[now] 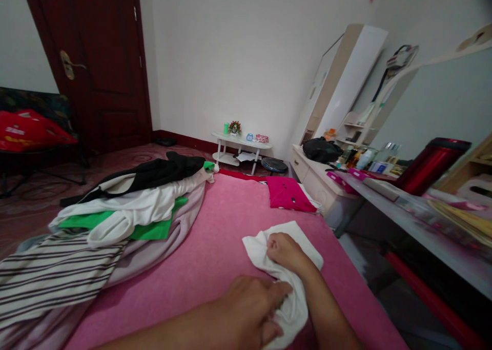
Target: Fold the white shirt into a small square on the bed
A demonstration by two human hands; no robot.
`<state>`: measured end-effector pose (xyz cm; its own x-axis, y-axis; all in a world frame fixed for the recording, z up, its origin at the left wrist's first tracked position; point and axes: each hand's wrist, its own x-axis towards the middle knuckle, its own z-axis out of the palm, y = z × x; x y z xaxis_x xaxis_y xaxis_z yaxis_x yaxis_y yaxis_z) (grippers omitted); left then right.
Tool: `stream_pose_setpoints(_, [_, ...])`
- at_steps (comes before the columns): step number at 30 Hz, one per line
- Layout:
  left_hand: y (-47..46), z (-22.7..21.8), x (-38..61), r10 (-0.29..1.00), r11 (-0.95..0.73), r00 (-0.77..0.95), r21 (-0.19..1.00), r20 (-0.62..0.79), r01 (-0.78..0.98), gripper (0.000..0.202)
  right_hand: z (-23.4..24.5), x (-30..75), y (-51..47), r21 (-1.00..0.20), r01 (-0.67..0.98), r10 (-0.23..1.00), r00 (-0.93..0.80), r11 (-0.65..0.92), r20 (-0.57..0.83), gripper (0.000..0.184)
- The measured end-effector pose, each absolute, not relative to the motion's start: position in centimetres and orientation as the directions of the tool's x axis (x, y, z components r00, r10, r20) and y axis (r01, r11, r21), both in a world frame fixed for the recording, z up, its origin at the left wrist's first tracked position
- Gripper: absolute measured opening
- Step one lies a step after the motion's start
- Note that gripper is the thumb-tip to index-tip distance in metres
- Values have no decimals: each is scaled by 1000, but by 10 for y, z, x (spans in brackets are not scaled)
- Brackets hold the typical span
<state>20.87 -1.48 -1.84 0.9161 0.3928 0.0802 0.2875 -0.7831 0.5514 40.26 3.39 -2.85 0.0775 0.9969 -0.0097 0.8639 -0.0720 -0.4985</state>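
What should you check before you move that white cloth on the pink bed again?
1. The right hand is closed on the white cloth: ok.
2. The left hand grips the cloth's near end: cannot tell.
3. The cloth lies flat: not ok, it is bunched between the hands.
4. There is bare pink bed cover beside the cloth: ok.
5. The clothes pile lies apart from the cloth: ok.
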Motion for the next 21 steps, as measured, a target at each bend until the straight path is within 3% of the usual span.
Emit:
stream_pose_setpoints(2, [-11, -5, 187, 460, -715, 887, 573, -45, 400, 63, -15, 409, 36, -732, 676, 976, 207, -88, 73, 9])
stream_pose_setpoints(4, [-3, 10, 165, 423, -716, 890, 540, -169, 443, 52, 3, 422, 35, -956, 283, 885, 426, 70, 191, 12])
stream_pose_setpoints(5, [4, 19, 153, 423, -733, 886, 504, -188, 457, 36, 12, 430, 34, -972, 71, 810, 540, 225, 227, 14])
stream_pose_setpoints(7, [22, 41, 127, 529, -752, 844, 414, -86, 513, 10, 29, 449, 30, -837, -173, 650, 716, 520, 256, 16])
stream_pose_setpoints(9, [45, 68, 99, 731, -677, 647, 346, 217, 649, 19, 43, 466, 26, -683, -270, 538, 816, 678, 211, 9])
stream_pose_setpoints(11, [67, 92, 70, 762, -559, 266, 391, 591, 732, 28, 51, 477, 23, -586, -330, 514, 839, 740, 178, 6])
stream_pose_setpoints(12, [76, 101, 57, 726, -494, 84, 433, 683, 754, 31, 52, 479, 23, -561, -342, 521, 831, 754, 194, 8])
stream_pose_setpoints(15, [97, 110, 29, 647, -396, -148, 496, 748, 773, 35, 48, 474, 28, -534, -312, 512, 813, 786, 278, 9])
stream_pose_setpoints(19, [117, 89, 17, 745, -360, -29, 439, 666, 824, 32, 27, 465, 41, -588, -326, 520, 832, 740, 194, 12])
stream_pose_setpoints(21, [124, 76, 20, 824, -382, 40, 503, 565, 775, 28, 18, 465, 47, -635, -348, 553, 819, 690, 152, 14])
